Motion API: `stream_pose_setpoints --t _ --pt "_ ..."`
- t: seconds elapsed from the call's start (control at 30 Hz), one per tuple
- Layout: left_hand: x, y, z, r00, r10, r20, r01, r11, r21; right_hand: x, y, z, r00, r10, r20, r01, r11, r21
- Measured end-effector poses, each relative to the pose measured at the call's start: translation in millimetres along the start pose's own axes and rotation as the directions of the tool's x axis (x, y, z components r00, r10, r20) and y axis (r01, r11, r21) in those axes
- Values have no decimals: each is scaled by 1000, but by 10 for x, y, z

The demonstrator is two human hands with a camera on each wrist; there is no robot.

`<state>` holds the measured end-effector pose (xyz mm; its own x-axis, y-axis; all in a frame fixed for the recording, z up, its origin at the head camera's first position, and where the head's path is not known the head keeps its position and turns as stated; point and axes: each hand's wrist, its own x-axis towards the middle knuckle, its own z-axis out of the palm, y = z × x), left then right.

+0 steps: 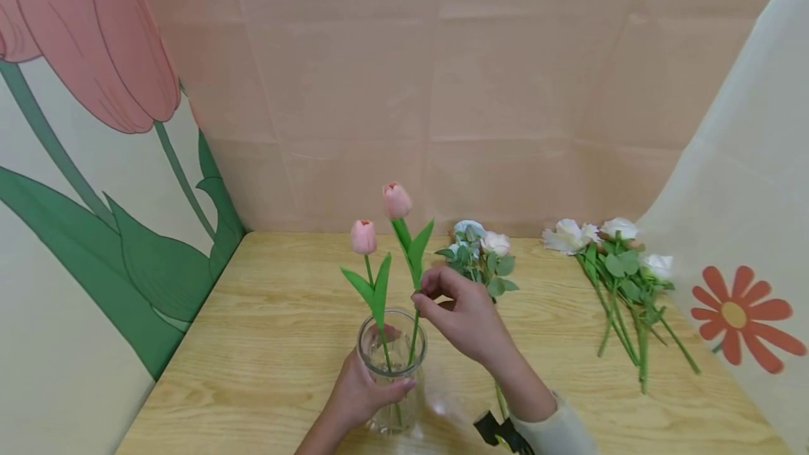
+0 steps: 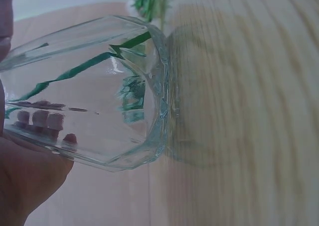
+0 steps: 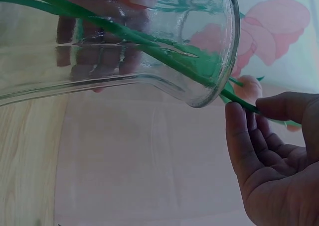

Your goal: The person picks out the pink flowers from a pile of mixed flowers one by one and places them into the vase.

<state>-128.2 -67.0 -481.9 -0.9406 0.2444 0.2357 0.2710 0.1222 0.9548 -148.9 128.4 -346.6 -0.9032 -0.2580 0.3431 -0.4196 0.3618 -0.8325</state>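
Note:
My left hand (image 1: 360,392) grips a clear glass vase (image 1: 422,355) around its side, near the table's front. The vase stands upright on the wooden table; its base (image 2: 162,101) meets the tabletop in the left wrist view. Above the rim, my right hand (image 1: 464,311) pinches the green stem (image 3: 241,103) of a pink tulip (image 1: 397,201) between thumb and fingertips. That stem's lower end is inside the glass. A second pink tulip (image 1: 363,237) leans left in the vase, untouched by the right hand, its stem also running down inside.
Behind my right hand lies a bunch of pale blue and whitish flowers (image 1: 496,244) with leaves. Several white flowers (image 1: 569,236) with long green stems lie farther right. A black object (image 1: 487,428) shows beside my right forearm. Printed cloths and a pinkish backdrop (image 1: 354,90) enclose the table.

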Motion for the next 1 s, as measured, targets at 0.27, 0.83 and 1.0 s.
stream_pose_setpoints --t 0.27,0.83,1.0 --pt "2 -25 4 1000 -7 4 7 1000 2 -22 45 13 999 -29 23 30 999 -17" --pt "0 -32 -2 1000 -12 18 12 1000 -18 -44 71 43 994 -50 94 53 998 -29" --pt "1 -25 -3 1000 -15 17 15 1000 -14 -56 82 38 993 -58 102 62 997 -39"
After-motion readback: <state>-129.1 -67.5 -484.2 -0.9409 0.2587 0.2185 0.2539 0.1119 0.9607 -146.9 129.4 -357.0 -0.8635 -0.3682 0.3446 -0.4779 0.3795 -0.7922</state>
